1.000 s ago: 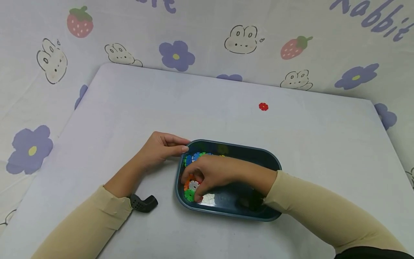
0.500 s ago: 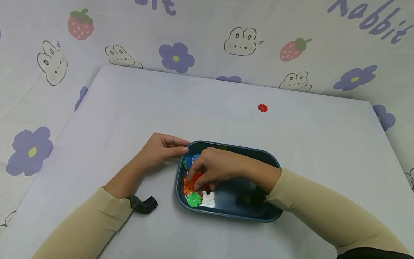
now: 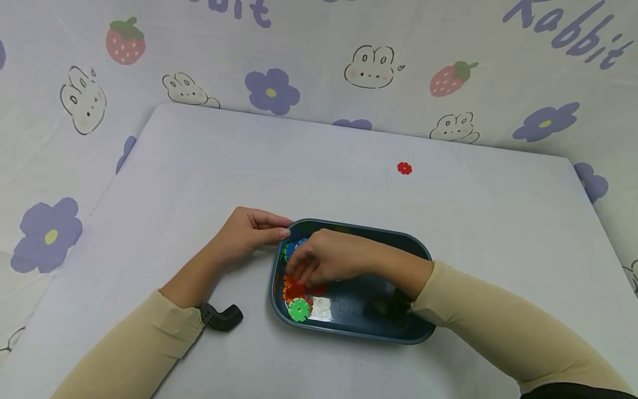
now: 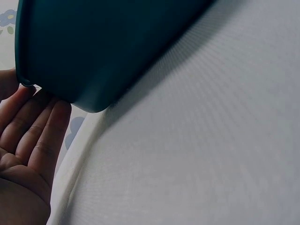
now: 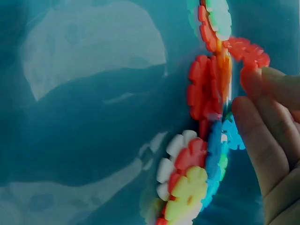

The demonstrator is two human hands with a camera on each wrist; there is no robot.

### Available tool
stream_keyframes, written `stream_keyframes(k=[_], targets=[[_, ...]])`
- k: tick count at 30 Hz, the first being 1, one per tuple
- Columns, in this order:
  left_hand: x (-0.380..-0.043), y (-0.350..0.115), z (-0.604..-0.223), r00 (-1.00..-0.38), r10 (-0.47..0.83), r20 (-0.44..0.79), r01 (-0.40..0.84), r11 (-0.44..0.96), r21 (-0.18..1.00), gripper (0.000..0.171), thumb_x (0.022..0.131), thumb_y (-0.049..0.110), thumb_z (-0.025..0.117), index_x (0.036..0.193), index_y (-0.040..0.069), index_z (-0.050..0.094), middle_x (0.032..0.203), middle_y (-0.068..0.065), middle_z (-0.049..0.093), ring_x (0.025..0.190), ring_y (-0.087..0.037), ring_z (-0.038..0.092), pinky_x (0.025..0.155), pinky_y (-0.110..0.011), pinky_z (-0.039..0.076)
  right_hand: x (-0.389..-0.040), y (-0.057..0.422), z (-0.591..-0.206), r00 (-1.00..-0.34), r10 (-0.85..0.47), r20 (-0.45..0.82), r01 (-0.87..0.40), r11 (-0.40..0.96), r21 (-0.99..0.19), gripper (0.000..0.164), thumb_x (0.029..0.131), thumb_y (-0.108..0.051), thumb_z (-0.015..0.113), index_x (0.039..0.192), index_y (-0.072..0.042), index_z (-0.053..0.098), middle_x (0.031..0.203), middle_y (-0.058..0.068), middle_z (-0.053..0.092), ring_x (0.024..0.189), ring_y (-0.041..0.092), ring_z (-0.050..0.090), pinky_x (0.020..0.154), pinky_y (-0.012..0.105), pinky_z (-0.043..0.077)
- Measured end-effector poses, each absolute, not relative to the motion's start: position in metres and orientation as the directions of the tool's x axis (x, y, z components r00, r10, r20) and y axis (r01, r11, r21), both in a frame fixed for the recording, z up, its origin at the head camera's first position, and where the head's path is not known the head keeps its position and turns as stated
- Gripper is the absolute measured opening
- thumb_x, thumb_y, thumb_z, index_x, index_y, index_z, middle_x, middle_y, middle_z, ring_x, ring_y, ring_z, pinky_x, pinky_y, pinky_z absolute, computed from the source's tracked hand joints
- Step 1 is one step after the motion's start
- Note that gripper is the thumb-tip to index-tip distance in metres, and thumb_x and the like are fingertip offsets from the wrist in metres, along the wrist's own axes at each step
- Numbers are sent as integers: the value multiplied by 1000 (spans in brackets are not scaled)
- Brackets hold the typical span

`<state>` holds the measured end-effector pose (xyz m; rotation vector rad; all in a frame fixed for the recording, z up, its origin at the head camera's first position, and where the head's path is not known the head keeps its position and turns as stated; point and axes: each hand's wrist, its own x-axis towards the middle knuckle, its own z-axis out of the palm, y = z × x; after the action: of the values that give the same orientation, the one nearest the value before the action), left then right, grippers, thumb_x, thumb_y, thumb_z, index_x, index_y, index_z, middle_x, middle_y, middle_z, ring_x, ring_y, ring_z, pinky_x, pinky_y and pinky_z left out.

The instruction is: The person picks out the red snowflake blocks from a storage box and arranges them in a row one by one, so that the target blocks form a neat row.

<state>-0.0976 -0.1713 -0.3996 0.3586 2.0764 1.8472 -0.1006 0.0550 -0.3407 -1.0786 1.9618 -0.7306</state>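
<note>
My left hand (image 3: 249, 230) holds the far left corner of the dark teal tray (image 3: 359, 331), thumb at the rim and fingers against the outer wall, as the left wrist view shows. Inside the tray's left end, my right hand (image 3: 331, 257) pinches a red notched plastic disc (image 5: 248, 51) between thumb and fingers. Beside it, orange, red, blue, white and yellow discs (image 5: 190, 190) form a linked row along that end. A green disc (image 3: 299, 309) lies at the near left corner. The right hand covers part of the row in the head view.
A single red disc (image 3: 405, 168) lies on the white table (image 3: 473, 233) beyond the tray. A black angled device (image 3: 221, 317) sits at the left cuff. Patterned cloth (image 3: 309, 50) hangs behind the table's far edge.
My right hand has moved up from the near left corner of the tray, and a red disc now shows in its fingers over the orange one. The left hand stays at the rim.
</note>
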Motion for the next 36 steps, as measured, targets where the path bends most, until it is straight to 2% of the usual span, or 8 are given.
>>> stream_keyframes(k=[3,9,12,18,21,27,33,36], targets=[[-98,-171,-399,-911,404,-77,-30,123,992,28,90,14,73,114,-1,72,104,-10,76,92,-11,72,81,-26,58,-99,54,-345,-342,-876,-340,-440,469,-766,27,88,-2,69,114,-7,71,102,2,73,84,4,68,78,19,57],[-98,-171,-398,-911,404,-75,-31,115,993,29,89,14,73,114,-1,72,103,-8,76,92,-10,72,80,-26,58,-94,49,-350,-317,-892,-321,-541,448,-712,23,84,-18,79,105,-14,73,87,-8,68,75,4,60,70,18,55],[-98,-172,-398,-910,407,-78,-36,111,993,30,89,14,73,114,-1,72,103,-8,76,92,-10,72,81,-26,58,-91,46,-350,-313,-897,-312,-582,441,-683,18,85,-16,78,102,-15,71,83,-8,65,73,7,56,67,19,53],[-98,-171,-398,-910,406,-85,-40,118,992,30,89,16,73,114,-1,72,103,-8,76,93,-10,72,81,-25,58,-91,46,-351,-305,-893,-331,-639,449,-624,30,91,-7,66,120,-16,69,108,-5,70,93,9,57,86,21,51],[-98,-171,-398,-909,404,-99,-56,117,992,31,89,16,73,115,-1,71,104,-8,76,93,-9,72,81,-25,58,-93,49,-351,-310,-892,-327,-643,451,-619,33,91,-6,64,122,-15,70,115,-5,70,98,8,58,92,21,50],[-97,-171,-399,-908,407,-102,-56,124,991,31,89,16,73,115,-1,71,105,-11,75,93,-11,72,82,-26,58,-96,55,-343,-363,-883,-298,-622,467,-629,28,91,-7,66,117,-18,71,111,-6,70,96,8,59,89,21,52],[-97,-171,-400,-911,399,-105,-53,138,989,30,89,18,74,114,1,73,103,-9,76,94,-12,72,83,-26,58,-97,58,-335,-458,-845,-278,-579,521,-627,23,86,-10,75,107,-20,70,102,-7,69,92,12,59,79,19,54],[-97,-171,-400,-912,396,-106,-56,134,989,30,89,18,74,114,1,73,103,-8,76,93,-12,72,82,-27,58,-98,59,-334,-476,-841,-259,-582,522,-623,23,85,-10,76,106,-19,71,100,-6,69,90,13,59,77,19,54]])
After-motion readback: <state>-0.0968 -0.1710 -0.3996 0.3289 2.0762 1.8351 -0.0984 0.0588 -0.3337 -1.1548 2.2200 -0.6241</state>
